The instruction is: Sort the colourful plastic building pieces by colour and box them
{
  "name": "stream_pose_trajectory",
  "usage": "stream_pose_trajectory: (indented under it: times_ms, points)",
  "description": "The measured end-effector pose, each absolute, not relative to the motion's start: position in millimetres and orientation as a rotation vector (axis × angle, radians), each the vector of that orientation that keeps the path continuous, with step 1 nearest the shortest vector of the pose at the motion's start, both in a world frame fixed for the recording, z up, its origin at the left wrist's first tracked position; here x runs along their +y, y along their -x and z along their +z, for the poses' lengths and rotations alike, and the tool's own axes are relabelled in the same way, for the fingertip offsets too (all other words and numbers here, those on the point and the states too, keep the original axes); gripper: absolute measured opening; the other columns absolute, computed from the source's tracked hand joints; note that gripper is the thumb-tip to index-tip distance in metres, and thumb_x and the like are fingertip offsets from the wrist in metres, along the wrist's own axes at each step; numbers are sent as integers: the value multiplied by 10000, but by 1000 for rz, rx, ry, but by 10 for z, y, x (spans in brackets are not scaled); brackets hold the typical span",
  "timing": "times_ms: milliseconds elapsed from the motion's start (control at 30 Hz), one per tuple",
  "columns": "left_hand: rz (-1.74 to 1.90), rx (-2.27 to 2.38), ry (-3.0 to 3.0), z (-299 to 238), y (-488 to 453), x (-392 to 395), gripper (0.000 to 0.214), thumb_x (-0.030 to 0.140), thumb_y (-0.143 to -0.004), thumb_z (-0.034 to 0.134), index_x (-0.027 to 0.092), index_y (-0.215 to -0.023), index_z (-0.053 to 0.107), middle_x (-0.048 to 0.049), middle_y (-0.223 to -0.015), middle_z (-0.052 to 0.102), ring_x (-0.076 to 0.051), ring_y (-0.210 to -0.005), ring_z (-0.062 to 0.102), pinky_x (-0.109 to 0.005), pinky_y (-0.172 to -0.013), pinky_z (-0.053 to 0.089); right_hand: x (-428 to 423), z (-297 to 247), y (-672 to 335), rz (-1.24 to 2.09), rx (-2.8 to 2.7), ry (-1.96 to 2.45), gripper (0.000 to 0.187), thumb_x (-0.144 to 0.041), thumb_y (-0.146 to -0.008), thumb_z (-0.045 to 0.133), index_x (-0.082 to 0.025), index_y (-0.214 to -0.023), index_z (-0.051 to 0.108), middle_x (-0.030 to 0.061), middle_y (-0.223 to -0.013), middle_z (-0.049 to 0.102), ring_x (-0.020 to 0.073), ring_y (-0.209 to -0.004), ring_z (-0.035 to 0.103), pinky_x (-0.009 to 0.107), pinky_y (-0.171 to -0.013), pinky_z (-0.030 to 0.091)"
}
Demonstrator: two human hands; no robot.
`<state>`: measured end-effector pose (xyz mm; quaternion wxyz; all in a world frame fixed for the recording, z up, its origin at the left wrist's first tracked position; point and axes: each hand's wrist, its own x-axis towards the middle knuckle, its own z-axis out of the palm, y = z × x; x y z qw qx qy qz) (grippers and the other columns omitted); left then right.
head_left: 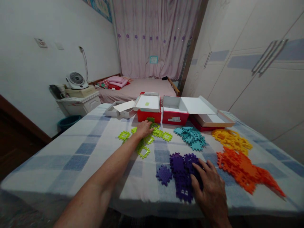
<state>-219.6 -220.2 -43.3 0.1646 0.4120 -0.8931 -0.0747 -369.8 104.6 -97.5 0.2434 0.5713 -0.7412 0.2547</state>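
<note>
My left hand (143, 128) reaches across the table to the lime-green interlocking plastic pieces (167, 136). Its fingers are bent around a green piece (150, 120) that stands up in front of the red box; the exact grip is partly hidden. Below the hand, more green pieces lie scattered. My right hand (210, 185) rests over the right side of the joined purple interlocking pieces (181, 177), fingers apart and curved, touching them. One loose purple piece (164, 175) lies flat to the left of that group.
Piles of teal pieces (191, 137), yellow pieces (231, 139) and orange pieces (247, 169) lie to the right. Behind them stand a red box (175, 117) with its lid open, another red box (142, 116) topped by a white tray, and grey-white trays (112, 109).
</note>
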Motion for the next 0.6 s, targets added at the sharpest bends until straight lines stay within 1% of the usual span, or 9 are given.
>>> stream_pose_trajectory:
  times_ms: [133, 233, 300, 400, 500, 567, 600]
  points:
    - [-250, -2485, -1231, -448, 2332, -2220, 334, 318, -771, 638, 184, -1075, 671, -125, -1124, 607, -273, -1059, 588, -382, -939, 444, 1052, -986, 3705, 713, -2015, -1576, 339, -361, -924, 452, -222, -1215, 555, 113, -1335, 550, 329, -1324, 410, 539, -990, 393]
    - [-331, -2452, -1199, -415, 2321, -2234, 288, 298, -701, 688, 178, -963, 702, -103, -1035, 626, -256, -992, 608, -350, -914, 456, 1049, -991, 3704, 710, -2005, -1576, 338, -357, -925, 455, -214, -1214, 555, 117, -1332, 551, 327, -1317, 417, 531, -980, 399]
    - [-412, -2421, -1152, -383, 2269, -2254, 266, 313, -700, 683, 174, -925, 706, -79, -972, 647, -224, -928, 619, -317, -871, 474, 1047, -996, 3703, 713, -2000, -1576, 339, -355, -924, 457, -209, -1214, 555, 118, -1333, 550, 326, -1316, 420, 528, -979, 398]
    - [-549, -2351, -1059, -326, 2134, -2275, 290, 389, -797, 574, 164, -929, 700, -54, -896, 677, -177, -827, 625, -274, -769, 497, 1046, -1001, 3699, 725, -1998, -1577, 340, -350, -923, 458, -205, -1215, 555, 119, -1342, 543, 321, -1316, 422, 523, -988, 392]
    - [-644, -2274, -980, -279, 1942, -2244, 457, 485, -897, 387, 147, -967, 685, -60, -855, 694, -171, -761, 627, -282, -693, 509, 1047, -1003, 3694, 747, -1993, -1588, 341, -344, -924, 457, -205, -1222, 547, 119, -1348, 537, 309, -1310, 430, 509, -994, 391]
    - [-686, -2257, -939, -272, 1795, -2178, 543, 528, -921, 305, 145, -994, 682, -72, -866, 705, -185, -776, 636, -307, -711, 520, 1048, -1004, 3693, 756, -1987, -1590, 338, -342, -924, 459, -207, -1223, 543, 118, -1343, 541, 303, -1304, 436, 498, -989, 396]
    - [-706, -2268, -913, -281, 1717, -2133, 559, 539, -927, 290, 150, -1023, 680, -78, -904, 712, -193, -821, 644, -320, -754, 523, 1048, -1006, 3694, 757, -1987, -1589, 337, -342, -925, 460, -208, -1223, 541, 117, -1340, 543, 301, -1303, 438, 495, -987, 398]
